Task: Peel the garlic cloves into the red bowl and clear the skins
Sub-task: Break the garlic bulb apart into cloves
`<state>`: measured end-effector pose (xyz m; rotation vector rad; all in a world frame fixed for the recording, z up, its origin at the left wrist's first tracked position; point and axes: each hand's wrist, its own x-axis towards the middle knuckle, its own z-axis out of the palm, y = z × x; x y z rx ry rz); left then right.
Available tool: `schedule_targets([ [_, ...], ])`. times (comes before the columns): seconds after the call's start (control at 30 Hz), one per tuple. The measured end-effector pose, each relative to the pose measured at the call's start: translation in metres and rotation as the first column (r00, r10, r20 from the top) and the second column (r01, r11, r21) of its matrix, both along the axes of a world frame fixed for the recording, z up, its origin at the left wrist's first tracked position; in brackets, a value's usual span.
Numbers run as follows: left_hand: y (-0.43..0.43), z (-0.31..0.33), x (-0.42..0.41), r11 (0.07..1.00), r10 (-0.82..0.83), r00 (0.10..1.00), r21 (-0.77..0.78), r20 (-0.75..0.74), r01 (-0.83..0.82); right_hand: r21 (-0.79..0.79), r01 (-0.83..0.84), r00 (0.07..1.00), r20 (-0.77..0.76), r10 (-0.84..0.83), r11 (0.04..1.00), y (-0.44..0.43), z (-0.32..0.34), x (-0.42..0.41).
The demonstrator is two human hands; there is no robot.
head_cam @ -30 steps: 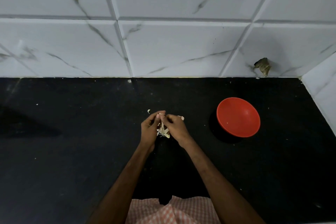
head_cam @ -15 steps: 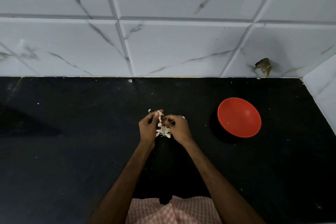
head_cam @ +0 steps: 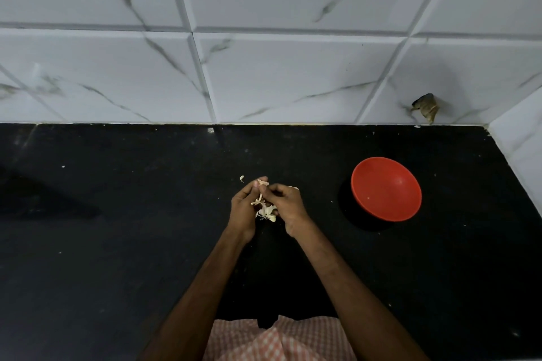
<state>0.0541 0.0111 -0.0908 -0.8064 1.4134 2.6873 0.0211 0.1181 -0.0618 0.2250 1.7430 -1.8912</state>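
A garlic clove (head_cam: 262, 183) was pinched between the fingertips of both hands above a black counter (head_cam: 117, 243). Pale skins (head_cam: 266, 211) hung and heaped directly beneath it, at six o'clock from the clove. The left hand (head_cam: 245, 208) gripped the clove from nine o'clock, seemingly to steady it. The right hand (head_cam: 286, 202), fingers curled in from three o'clock, picked at its covering; how much of it was off could not be told. Working over one spot appeared to keep the skins together for clearing. A loose scrap (head_cam: 242, 178) lay on the counter at eleven o'clock from the hands. The red bowl (head_cam: 386, 188) stood well apart at three o'clock, on the right hand's side, and no peeled clove could be made out in it. White marbled tiles (head_cam: 293, 76) rose at twelve o'clock, a dark scrap (head_cam: 426, 107) clinging to them above the bowl.
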Motion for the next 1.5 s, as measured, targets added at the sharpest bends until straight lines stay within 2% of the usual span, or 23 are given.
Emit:
schedule_targets([
  [0.13,0.004,0.006,-0.004,0.990,-0.015,0.999,0.144,0.038,0.010,-0.033,0.050,0.998,-0.043,-0.052,0.998,0.001,-0.003,0.001],
  [0.27,0.001,0.006,-0.005,0.984,-0.032,0.998,0.176,0.055,0.022,0.073,0.024,0.993,-0.114,-0.016,0.997,0.003,-0.008,-0.003],
  [0.4,-0.007,0.002,-0.001,0.999,0.035,0.998,0.026,0.052,-0.036,0.378,-0.028,0.952,-0.273,0.140,0.925,0.010,-0.019,-0.007],
  [0.53,-0.011,-0.001,0.004,0.972,-0.009,0.999,-0.234,0.054,0.021,0.520,-0.016,0.897,-0.369,0.242,0.854,0.010,-0.025,-0.006],
  [0.63,-0.010,-0.004,0.002,0.941,-0.075,0.994,-0.325,0.080,0.097,0.509,0.042,0.886,-0.417,0.204,0.860,0.005,-0.023,-0.008],
  [0.87,-0.014,0.002,-0.003,0.955,-0.152,0.986,-0.246,0.073,0.166,0.278,0.021,0.890,-0.442,0.108,0.960,0.000,-0.018,-0.002],
  [0.93,-0.016,0.004,-0.002,0.945,-0.180,0.981,-0.266,0.066,0.192,0.229,-0.003,0.892,-0.439,0.106,0.973,0.000,-0.017,-0.002],
  [1.2,-0.015,0.010,-0.006,0.951,-0.209,0.966,-0.197,0.154,0.237,0.340,-0.026,0.842,-0.500,0.204,0.940,-0.002,-0.017,-0.003],
  [1.33,-0.016,0.012,-0.005,0.908,-0.283,0.952,-0.287,0.117,0.305,0.397,-0.009,0.849,-0.482,0.217,0.918,-0.001,-0.017,-0.005],
  [1.5,-0.027,0.011,-0.003,0.845,-0.394,0.915,-0.357,0.086,0.397,0.401,0.085,0.846,-0.512,0.146,0.912,0.000,-0.019,-0.010],
])
